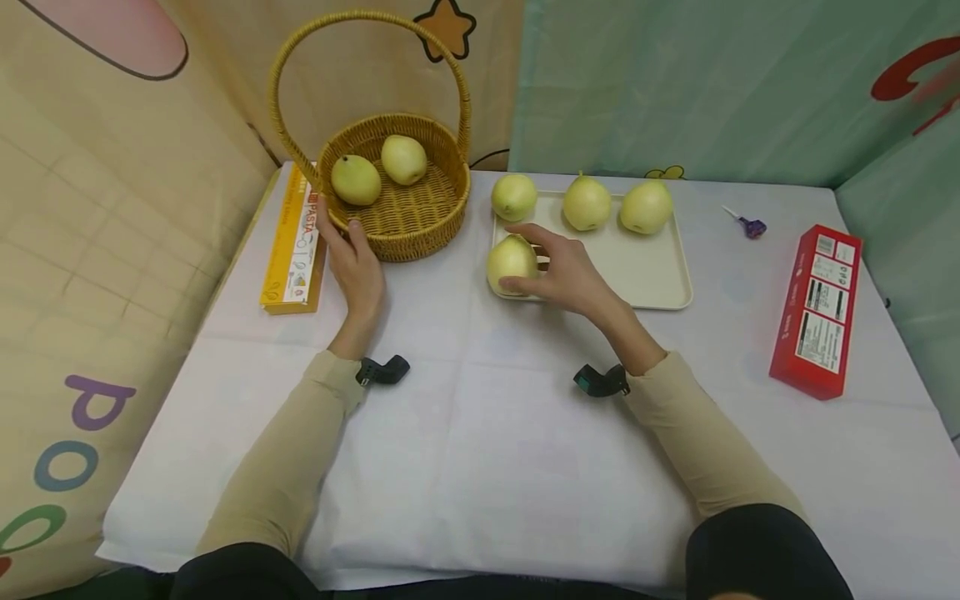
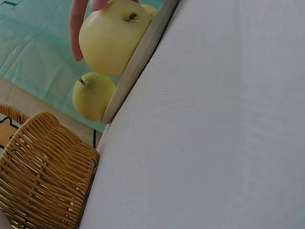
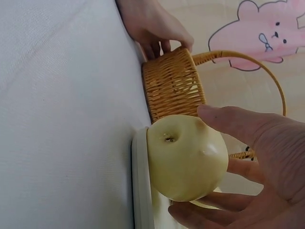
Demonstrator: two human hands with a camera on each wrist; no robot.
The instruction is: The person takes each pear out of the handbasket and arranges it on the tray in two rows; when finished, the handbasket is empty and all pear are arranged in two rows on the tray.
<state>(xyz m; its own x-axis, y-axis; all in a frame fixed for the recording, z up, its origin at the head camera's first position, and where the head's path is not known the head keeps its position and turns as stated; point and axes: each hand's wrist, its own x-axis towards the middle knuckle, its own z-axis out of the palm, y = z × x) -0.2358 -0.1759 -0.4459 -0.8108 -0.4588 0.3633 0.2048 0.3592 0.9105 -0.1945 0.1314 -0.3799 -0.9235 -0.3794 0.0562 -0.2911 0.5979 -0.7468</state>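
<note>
At the front left corner of the white tray (image 1: 645, 287), my right hand (image 1: 566, 271) holds a yellow-green pear (image 1: 512, 262) between thumb and fingers; the pear still sits on the tray. In the right wrist view the thumb lies against the pear (image 3: 186, 162) and the fingers reach round its far side. My left hand (image 1: 358, 271) grips the near left side of a wicker basket (image 1: 420, 246), its fingers bent at the rim in the right wrist view. Two pears lie in the basket, one left (image 1: 356, 180) and one behind (image 1: 404, 160). Three more pears (image 1: 587, 202) line the tray's back edge.
A yellow pasta box (image 1: 292, 250) lies left of the basket, partly under its side. On the right are a purple-wrapped lollipop (image 1: 752, 227) and a red box (image 1: 817, 312). The basket's tall handle (image 1: 367, 15) arches above it. Curtains hang behind the white-covered table (image 1: 480, 467).
</note>
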